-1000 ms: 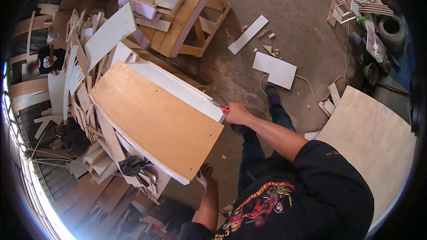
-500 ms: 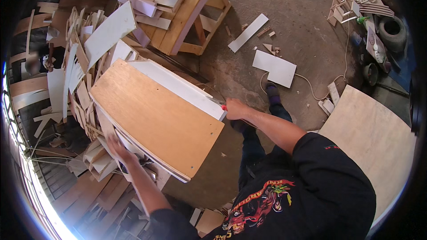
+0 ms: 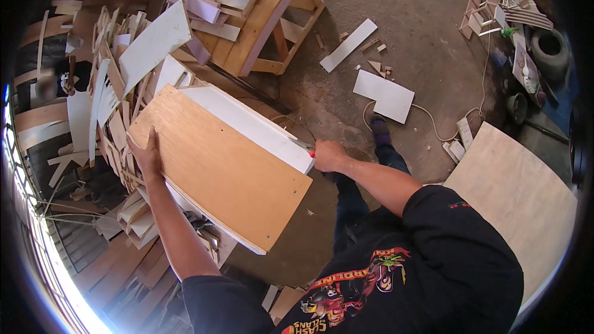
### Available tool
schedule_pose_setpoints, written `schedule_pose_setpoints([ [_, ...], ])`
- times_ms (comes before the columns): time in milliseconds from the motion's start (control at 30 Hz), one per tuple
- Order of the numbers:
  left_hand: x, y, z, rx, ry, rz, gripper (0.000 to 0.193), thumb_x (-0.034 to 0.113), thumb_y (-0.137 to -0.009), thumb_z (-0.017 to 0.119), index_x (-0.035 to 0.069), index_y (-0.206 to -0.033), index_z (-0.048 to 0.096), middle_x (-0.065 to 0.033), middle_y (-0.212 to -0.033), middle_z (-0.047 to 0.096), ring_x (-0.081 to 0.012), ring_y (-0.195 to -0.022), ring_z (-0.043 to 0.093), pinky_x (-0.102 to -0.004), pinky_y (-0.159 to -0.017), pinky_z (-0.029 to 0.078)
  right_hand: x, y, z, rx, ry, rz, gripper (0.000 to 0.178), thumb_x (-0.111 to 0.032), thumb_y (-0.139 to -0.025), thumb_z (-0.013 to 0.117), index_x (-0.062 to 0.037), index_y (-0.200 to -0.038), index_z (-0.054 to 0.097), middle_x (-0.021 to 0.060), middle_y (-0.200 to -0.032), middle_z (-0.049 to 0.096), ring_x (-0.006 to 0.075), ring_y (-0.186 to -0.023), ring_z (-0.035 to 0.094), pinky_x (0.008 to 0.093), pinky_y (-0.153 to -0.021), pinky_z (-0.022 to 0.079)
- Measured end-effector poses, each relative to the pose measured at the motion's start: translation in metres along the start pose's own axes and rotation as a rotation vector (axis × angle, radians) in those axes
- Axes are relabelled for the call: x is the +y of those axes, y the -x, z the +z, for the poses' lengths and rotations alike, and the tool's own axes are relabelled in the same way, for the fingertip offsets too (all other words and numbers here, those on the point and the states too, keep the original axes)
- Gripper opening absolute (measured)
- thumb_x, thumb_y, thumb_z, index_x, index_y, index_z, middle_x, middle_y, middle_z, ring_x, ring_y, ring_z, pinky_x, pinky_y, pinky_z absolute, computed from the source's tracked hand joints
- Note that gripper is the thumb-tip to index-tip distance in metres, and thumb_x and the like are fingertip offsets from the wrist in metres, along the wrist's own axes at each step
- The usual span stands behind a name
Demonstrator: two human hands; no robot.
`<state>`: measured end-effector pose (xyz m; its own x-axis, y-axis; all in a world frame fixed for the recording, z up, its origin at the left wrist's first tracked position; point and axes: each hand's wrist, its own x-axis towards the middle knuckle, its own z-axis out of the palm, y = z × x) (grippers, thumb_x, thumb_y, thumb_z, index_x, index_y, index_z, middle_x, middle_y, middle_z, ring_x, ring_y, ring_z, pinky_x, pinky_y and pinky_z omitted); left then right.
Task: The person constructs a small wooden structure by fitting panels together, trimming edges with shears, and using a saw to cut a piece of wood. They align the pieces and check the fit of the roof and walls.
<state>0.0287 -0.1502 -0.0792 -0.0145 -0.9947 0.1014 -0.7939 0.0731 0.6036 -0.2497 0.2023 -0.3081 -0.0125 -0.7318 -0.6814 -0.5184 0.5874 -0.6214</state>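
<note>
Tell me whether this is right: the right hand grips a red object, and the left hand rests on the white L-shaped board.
Wrong about the left hand: the head view shows it at the left edge of the tan panel. The right hand does grip a red object.
</note>
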Motion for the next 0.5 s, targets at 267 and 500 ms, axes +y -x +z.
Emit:
schedule_pose_setpoints([
  [267,0.016,0.011,0.002,-0.010,0.002,-0.057,0.105,0.032,-0.084,0.085,-0.004,-0.158,0.019,-0.0253,-0.151,0.042,-0.0315,-0.133,0.049,-0.0376,-0.112,0.039,0.005,-0.006,0.004,-0.032,-0.016,0.059,0.042,-0.021,-0.082,0.067,0.0064,-0.114,0.060,0.0261,-0.104,0.071,0.0416,-0.102,0.070,0.0492,-0.089,0.055],
  [500,0.001,0.001,0.002,0.038,-0.103,0.017,0.105,0.032,-0.081,0.086,-0.003,-0.158,0.023,-0.0245,-0.152,0.042,-0.0320,-0.133,0.049,-0.0379,-0.111,0.040,0.043,-0.013,0.035,-0.035,-0.130,-0.029,0.042,-0.012,-0.078,0.065,0.0074,-0.114,0.057,0.0294,-0.110,0.068,0.0433,-0.108,0.066,0.0489,-0.092,0.053],
])
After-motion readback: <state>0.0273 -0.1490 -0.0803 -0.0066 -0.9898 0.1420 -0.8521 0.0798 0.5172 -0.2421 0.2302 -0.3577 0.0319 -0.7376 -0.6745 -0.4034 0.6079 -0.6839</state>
